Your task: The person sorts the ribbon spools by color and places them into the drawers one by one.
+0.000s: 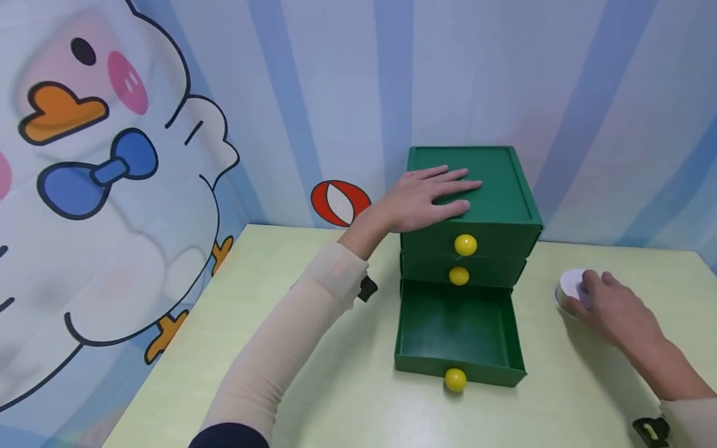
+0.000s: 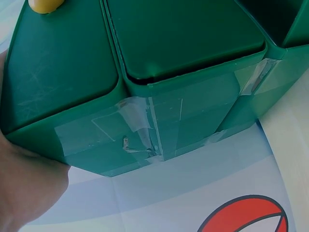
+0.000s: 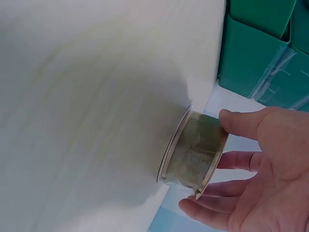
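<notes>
A green three-drawer cabinet (image 1: 498, 186) with yellow knobs stands on the table. My left hand (image 1: 420, 200) rests palm down on its top, fingers straight and spread. The bottom drawer (image 1: 493, 376) is pulled out, and its inside shows bare; the top drawer (image 1: 428, 244) and middle drawer (image 1: 426, 269) are in. Right of the cabinet, my right hand (image 1: 624, 314) grips a small spool (image 3: 195, 150) with pale round flanges and a greenish, see-through middle. Thumb and fingers lie about its upper rim. The spool's lower flange is at the tabletop.
The pale yellow table (image 1: 347, 404) meets a blue striped backdrop (image 1: 470, 74) behind the cabinet. A large cartoon bird (image 1: 129, 261) is printed on the left. Clear tape (image 2: 140, 121) runs over the seams of the cabinet's side.
</notes>
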